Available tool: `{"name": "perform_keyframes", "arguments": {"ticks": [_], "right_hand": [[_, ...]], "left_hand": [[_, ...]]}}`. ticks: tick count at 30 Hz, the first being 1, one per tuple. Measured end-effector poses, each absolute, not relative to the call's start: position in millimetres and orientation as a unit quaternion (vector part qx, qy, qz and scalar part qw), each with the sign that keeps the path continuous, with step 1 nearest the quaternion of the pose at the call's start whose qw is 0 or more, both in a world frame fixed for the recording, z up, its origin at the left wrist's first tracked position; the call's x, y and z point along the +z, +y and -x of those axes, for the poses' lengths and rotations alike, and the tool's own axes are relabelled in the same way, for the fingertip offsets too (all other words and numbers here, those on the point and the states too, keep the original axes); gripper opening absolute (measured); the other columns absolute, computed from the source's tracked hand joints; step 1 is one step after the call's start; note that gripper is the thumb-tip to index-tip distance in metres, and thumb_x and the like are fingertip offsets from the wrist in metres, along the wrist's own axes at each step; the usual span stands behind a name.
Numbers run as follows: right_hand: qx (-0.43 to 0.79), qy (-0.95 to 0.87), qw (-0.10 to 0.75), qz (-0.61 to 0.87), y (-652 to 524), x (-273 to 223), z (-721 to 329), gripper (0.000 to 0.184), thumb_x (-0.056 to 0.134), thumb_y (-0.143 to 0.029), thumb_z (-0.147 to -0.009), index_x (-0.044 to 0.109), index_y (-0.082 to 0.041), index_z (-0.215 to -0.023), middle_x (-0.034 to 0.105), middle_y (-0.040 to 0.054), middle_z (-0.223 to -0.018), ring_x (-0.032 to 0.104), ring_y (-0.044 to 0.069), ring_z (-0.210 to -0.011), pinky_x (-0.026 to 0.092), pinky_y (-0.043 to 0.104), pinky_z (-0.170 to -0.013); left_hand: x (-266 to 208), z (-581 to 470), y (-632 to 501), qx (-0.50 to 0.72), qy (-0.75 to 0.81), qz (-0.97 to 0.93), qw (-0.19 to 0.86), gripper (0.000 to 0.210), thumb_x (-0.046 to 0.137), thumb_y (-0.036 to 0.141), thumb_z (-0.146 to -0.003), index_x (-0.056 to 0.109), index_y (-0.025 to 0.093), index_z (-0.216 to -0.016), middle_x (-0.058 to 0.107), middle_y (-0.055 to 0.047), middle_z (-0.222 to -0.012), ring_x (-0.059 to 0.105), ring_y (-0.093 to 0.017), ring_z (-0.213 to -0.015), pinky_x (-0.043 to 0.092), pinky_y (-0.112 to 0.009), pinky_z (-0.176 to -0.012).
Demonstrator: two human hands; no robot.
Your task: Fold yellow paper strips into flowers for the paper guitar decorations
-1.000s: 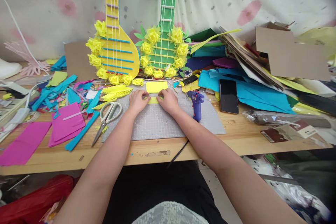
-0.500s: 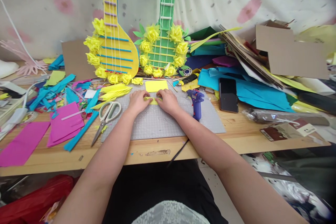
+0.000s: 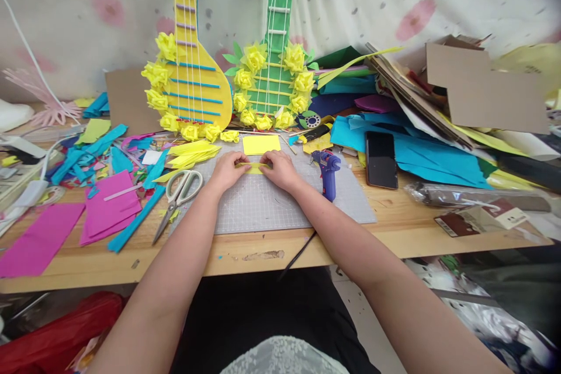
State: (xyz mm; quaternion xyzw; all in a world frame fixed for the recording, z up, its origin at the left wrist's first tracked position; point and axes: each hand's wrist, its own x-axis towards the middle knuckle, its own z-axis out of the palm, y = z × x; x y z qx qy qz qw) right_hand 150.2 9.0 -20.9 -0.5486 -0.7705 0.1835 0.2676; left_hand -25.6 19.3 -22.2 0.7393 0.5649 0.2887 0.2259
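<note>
Between my two hands a narrow strip of yellow paper [image 3: 255, 169] is stretched level, just above the grey cutting mat [image 3: 258, 210]. My left hand [image 3: 228, 169] pinches its left end, and my right hand [image 3: 279, 168] pinches its right end. Parts of the strip are hidden under my fingers. Behind it lies a flat yellow paper rectangle [image 3: 262, 144]. To the right on the mat stands a blue hot glue gun [image 3: 328, 174]. Left of my left hand are scissors [image 3: 179, 197] with pale handles, and yellow paper petals [image 3: 193, 153] lie in a heap behind them.
A yellow paper guitar [image 3: 199, 85] and a green one [image 3: 272, 79], both trimmed with yellow flowers, lean at the back. Pink paper sheets [image 3: 109, 207] and scraps cover the left. A phone [image 3: 381, 159], blue paper [image 3: 433, 149] and cardboard [image 3: 495, 93] crowd the right.
My hands have moved slightly apart, the left one a little leftward, and more of the yellow strip shows between them. The camera view has shifted very slightly.
</note>
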Motion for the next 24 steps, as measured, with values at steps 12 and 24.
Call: {"name": "perform_keyframes", "arguments": {"ticks": [12,24], "right_hand": [[0.170,-0.820,0.258,0.482,6,-23,-154,0.007,0.056,-0.023,-0.075,0.060,-0.019,-0.079,0.060,0.0057,-0.088,0.047,0.020,-0.090,0.034,0.034,-0.082],[0.165,-0.823,0.247,0.485,6,-23,-152,0.014,0.056,-0.020,-0.078,0.060,-0.019,-0.091,0.062,0.0062,-0.095,0.048,0.022,-0.093,0.034,0.035,-0.081]], "left_hand": [[-16,42,16,0.248,0.490,-0.812,0.199,0.020,0.050,0.013,-0.061,0.065,0.019,-0.072,0.063,-0.003,-0.082,0.055,-0.018,-0.084,0.042,-0.031,-0.079],[-11,33,8,0.200,0.541,-0.807,0.125,0.016,0.060,0.027,-0.068,0.061,0.019,-0.082,0.059,-0.005,-0.079,0.051,-0.022,-0.082,0.039,-0.035,-0.078]]}}
